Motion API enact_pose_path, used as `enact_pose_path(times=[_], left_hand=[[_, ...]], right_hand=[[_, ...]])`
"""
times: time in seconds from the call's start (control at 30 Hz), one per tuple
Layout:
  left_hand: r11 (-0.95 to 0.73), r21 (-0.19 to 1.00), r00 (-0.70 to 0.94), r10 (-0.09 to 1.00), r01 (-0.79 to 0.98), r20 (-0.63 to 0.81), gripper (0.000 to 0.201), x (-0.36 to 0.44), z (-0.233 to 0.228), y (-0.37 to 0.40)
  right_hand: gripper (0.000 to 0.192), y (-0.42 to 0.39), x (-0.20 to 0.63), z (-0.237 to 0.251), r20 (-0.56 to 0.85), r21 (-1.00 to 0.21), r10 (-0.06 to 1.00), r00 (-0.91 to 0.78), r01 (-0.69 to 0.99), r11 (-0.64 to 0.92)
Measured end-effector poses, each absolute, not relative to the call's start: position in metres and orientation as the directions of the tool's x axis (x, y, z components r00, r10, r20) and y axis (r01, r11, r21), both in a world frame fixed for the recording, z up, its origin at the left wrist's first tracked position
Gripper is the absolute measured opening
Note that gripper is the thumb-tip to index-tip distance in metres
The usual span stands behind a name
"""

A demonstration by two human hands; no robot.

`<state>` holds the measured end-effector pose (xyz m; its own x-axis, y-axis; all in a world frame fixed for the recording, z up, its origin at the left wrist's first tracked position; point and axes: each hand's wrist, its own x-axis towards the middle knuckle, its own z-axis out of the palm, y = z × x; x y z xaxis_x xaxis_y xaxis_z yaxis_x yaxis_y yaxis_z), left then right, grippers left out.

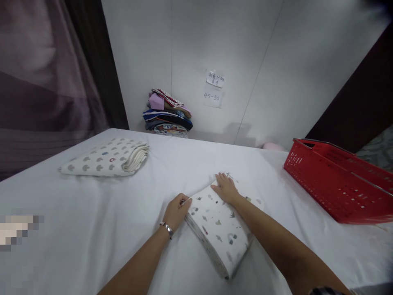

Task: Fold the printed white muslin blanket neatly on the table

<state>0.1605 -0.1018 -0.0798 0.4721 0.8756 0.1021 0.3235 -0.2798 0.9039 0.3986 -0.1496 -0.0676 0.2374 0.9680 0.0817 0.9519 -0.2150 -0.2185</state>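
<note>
White printed cloth (216,229) held at its far edge

Folded into a thick, many-layered bundle, it lies on the white-covered desk (132,209), directly in front of the person and set at a slant, a placing that seems to let both arms reach its far edge comfortably. From where I stand, the left hand (178,213) is closed at the left corner, thumb on top, and seems to be pinching the edge; its other fingers curl out of sight, so I can't tell how many layers they take. That grip looks meant to keep the layers lined up. Over by the far corner, the right hand (225,188) lies palm down with its fingers a little apart, pressing on top rather than gripping, probably to flatten the cloth and stop it sliding. Part of the bundle is hidden under the right forearm.

Well off to the left rests another folded bundle (104,159), its rounded folds facing right, apparently parked out of the arms' way. On the opposite side, a red perforated basket (331,184) sits within likely reach without crowding the work. Beyond the desk's far edge, a stack of folded fabrics (167,112) stands by the wall (260,82); I can't see what supports it.
</note>
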Motion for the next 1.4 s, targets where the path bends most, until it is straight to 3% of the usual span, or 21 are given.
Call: enact_pose_path(times=[0.3,0.63,0.83,1.07,1.4], left_hand=[[-0.258,0.887,0.439,0.896,0.383,0.071,0.023,0.162,-0.078,-0.101],[-0.293,0.889,0.421,0.898,0.351,0.13,0.024,0.162,-0.079,-0.1],[-0.265,0.899,0.424,0.9,0.349,0.101,0.026,0.16,-0.08,-0.099],[-0.263,0.904,0.424,0.9,0.338,0.103,0.02,0.161,-0.084,-0.096],[-0.221,0.944,0.427,0.899,0.246,0.099,0.022,0.162,-0.091,-0.092]], right_hand=[[0.064,-0.136,0.416,-0.076,0.055,-0.193,0.962,0.266,0.949,-0.251],[0.064,-0.131,0.425,-0.072,0.027,-0.21,0.959,0.282,0.939,-0.271],[0.066,-0.14,0.438,-0.061,0.012,-0.223,0.906,0.424,0.884,-0.41],[0.067,-0.172,0.41,-0.069,0.073,-0.189,0.969,0.237,0.957,-0.22],[0.064,-0.165,0.409,-0.07,0.099,-0.174,0.965,0.244,0.959,-0.225]])
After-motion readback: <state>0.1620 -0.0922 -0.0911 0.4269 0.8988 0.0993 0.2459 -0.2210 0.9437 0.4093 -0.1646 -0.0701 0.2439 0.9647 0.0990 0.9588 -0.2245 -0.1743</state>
